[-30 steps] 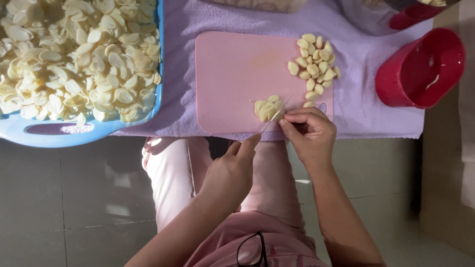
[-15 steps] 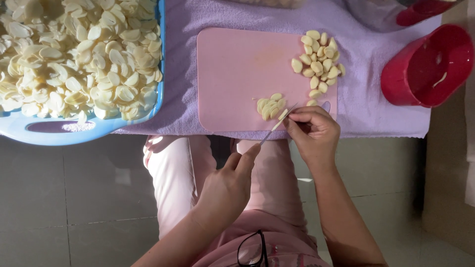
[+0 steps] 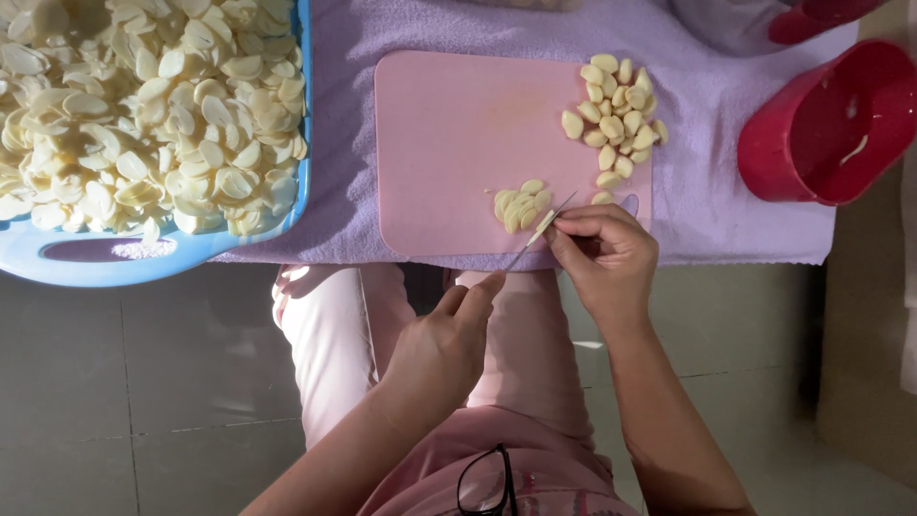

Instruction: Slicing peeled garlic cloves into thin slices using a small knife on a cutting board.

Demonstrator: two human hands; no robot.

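Head view looks down on a pink rectangular plastic cutting board (image 3: 449, 134) lying on a lilac cloth (image 3: 707, 220). At its near edge the right hand (image 3: 607, 258) is closed around a thin knife (image 3: 543, 229), pinching a pale garlic slice against the blade beside a small heap of sliced garlic (image 3: 521, 205). The left hand (image 3: 444, 349) hovers off the board with fingers loosely curled, holding nothing. Whole peeled cloves (image 3: 613, 119) crowd the far right corner; the middle lies bare. A blue tray of slices (image 3: 143, 258) flanks left, a red plastic cup (image 3: 826, 129) right.
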